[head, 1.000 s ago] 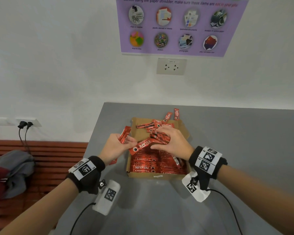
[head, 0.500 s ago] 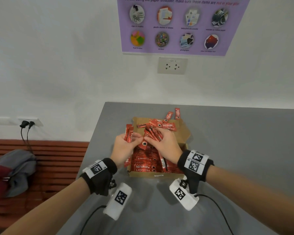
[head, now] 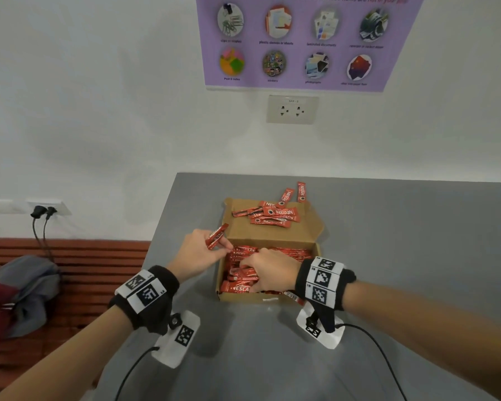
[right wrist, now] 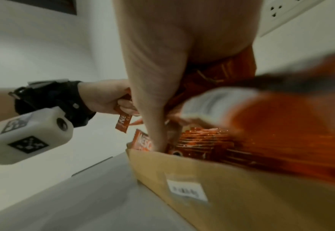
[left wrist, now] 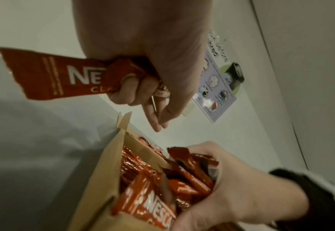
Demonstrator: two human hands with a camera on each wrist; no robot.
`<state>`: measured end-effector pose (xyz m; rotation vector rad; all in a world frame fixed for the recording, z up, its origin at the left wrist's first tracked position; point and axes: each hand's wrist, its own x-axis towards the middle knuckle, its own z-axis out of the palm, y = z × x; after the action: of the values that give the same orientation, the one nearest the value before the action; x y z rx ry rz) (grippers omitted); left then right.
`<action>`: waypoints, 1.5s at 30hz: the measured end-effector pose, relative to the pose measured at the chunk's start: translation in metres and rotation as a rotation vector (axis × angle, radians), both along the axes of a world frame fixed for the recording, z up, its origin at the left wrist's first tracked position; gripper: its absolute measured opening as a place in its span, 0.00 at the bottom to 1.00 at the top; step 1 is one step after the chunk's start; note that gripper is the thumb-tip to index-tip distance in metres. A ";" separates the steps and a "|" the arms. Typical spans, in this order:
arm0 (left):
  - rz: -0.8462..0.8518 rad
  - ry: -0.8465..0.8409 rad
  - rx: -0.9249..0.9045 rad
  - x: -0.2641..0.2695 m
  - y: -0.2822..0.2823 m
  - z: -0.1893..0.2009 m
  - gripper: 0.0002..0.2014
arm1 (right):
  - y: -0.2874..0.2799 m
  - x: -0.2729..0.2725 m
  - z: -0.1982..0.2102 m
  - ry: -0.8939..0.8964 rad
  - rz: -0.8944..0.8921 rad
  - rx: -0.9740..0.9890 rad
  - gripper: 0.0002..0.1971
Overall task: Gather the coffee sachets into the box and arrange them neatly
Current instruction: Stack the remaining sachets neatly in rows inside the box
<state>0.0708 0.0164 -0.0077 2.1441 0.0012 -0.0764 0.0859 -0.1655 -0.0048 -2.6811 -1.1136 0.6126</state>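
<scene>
An open cardboard box (head: 315, 247) sits on the grey table, packed with red coffee sachets (head: 289, 250). My left hand (head: 198, 251) hovers at the box's left edge and grips a few sachets (head: 216, 236) (left wrist: 50, 75) in curled fingers. My right hand (head: 268, 269) is down inside the box, its fingers curled round a bundle of sachets (left wrist: 190, 175) at the near-left corner. More loose sachets (head: 272, 214) lie on the open lid flap, and two (head: 294, 193) lie on the table behind it.
The grey table (head: 402, 241) ends at a white wall with a socket (head: 292, 109) and a purple poster (head: 301, 41). Left of the table stands a wooden bench (head: 78, 270) with a grey and red bag (head: 15, 296). Cables trail from both wrist cameras.
My right hand carried its bundle of sachets from above the lid down into the box's near-left part. The left hand stayed by the left edge, still holding its sachets.
</scene>
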 end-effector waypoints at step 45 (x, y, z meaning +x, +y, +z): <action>-0.529 0.177 0.572 -0.005 -0.015 -0.019 0.13 | -0.014 0.009 -0.015 0.221 -0.033 0.081 0.16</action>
<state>0.0662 0.0013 -0.0265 2.6435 -0.4945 -0.6391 0.0951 -0.1795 -0.0199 -2.4857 -1.0109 0.8170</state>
